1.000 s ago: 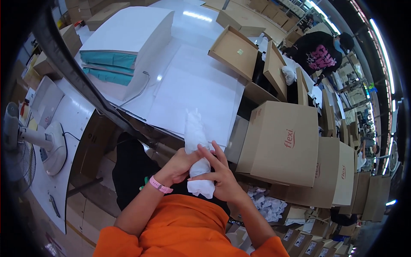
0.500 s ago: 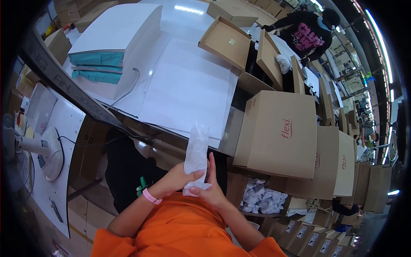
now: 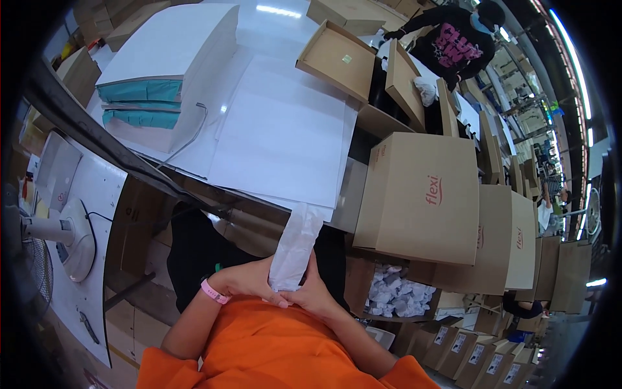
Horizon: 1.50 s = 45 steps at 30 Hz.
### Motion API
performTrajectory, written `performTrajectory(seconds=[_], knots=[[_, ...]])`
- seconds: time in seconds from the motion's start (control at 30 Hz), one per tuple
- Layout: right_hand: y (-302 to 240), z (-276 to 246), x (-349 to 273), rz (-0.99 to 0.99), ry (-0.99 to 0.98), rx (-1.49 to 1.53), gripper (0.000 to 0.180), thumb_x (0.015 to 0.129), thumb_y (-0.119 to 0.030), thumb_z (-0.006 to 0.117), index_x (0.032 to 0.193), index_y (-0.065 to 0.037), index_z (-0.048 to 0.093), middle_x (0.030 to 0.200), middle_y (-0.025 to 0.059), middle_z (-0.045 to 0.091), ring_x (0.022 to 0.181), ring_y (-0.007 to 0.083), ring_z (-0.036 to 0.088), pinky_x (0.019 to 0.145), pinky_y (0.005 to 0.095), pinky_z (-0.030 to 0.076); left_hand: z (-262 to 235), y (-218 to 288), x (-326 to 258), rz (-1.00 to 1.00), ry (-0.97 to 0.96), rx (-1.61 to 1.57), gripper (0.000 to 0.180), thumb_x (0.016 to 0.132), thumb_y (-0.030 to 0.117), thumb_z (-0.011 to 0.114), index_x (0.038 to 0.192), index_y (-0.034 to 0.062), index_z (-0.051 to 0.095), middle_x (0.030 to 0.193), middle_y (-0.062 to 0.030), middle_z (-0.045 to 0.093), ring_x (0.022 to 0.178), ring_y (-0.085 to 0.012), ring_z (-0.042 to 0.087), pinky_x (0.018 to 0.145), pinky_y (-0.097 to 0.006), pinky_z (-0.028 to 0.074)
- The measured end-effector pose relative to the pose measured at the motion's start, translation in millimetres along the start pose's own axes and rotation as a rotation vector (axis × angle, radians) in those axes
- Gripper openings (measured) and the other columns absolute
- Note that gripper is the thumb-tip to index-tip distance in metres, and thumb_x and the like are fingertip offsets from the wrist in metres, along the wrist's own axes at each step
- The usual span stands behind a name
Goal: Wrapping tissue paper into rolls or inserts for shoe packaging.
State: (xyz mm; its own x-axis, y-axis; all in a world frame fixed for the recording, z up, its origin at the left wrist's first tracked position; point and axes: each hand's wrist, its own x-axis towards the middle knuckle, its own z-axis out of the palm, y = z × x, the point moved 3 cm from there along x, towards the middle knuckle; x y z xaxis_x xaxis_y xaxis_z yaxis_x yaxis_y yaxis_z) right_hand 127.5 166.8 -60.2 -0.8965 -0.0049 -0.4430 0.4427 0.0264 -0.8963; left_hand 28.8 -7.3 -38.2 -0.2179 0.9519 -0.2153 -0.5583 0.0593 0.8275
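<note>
A strip of white tissue paper [image 3: 296, 245], folded or rolled long, stands up between my hands in front of my orange top. Its upper end leans toward the right, close to the table's edge. My left hand [image 3: 258, 280] is closed along its left side, with a pink band on the wrist. My right hand [image 3: 312, 292] grips the lower right side. The thumbs meet near the paper's bottom end. Whether anything is wrapped inside it I cannot tell. Beyond it, large flat white sheets [image 3: 278, 136] lie on the table.
A tall stack of white sheets [image 3: 168, 45] with teal bands stands at the back left. Brown cartons [image 3: 421, 201] line the right side. Below them an open box holds crumpled white paper [image 3: 398, 293]. A white fan [image 3: 76, 240] stands at left; a person [image 3: 447, 45] works at far right.
The tissue paper has gone from nearly upright and loose to a flatter strip tilted right. My hands have come lower and closer together around its bottom end.
</note>
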Motion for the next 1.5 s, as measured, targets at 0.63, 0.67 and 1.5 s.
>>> performTrajectory(seconds=[0.63, 0.67, 1.5], knots=[[-130, -14, 92, -0.012, -0.165, 0.279, 0.09, 0.107, -0.023, 0.082, 0.178, -0.007, 0.029, 0.143, 0.017, 0.073, 0.119, 0.0183, 0.072, 0.092, 0.0343, 0.063, 1, 3, -4, 0.02, 0.07, -0.408, 0.063, 0.102, 0.012, 0.083, 0.157, -0.0007, 0.056, 0.147, -0.0145, 0.07, 0.138, -0.0271, 0.068, 0.12, -0.043, 0.054], [-143, -13, 91, 0.054, -0.147, 0.231, 0.061, 0.108, -0.02, 0.079, 0.162, -0.002, 0.057, 0.136, 0.0141, 0.078, 0.116, 0.018, 0.075, 0.097, 0.0333, 0.063, 3, -4, -4, 0.027, 0.075, -0.432, 0.059, 0.104, 0.01, 0.081, 0.156, -0.0007, 0.056, 0.146, -0.0145, 0.07, 0.137, -0.027, 0.069, 0.119, -0.042, 0.054], [-69, -4, 15, -0.624, 0.113, -0.478, 0.09, 0.106, 0.004, 0.058, 0.182, -0.009, 0.012, 0.188, 0.018, 0.021, 0.175, 0.0441, 0.002, 0.138, 0.0593, 0.014, -1, -1, 3, 0.23, 0.28, -0.345, 0.073, 0.104, 0.014, 0.083, 0.165, 0.0056, 0.045, 0.15, -0.0086, 0.062, 0.142, -0.0216, 0.061, 0.117, -0.038, 0.053]])
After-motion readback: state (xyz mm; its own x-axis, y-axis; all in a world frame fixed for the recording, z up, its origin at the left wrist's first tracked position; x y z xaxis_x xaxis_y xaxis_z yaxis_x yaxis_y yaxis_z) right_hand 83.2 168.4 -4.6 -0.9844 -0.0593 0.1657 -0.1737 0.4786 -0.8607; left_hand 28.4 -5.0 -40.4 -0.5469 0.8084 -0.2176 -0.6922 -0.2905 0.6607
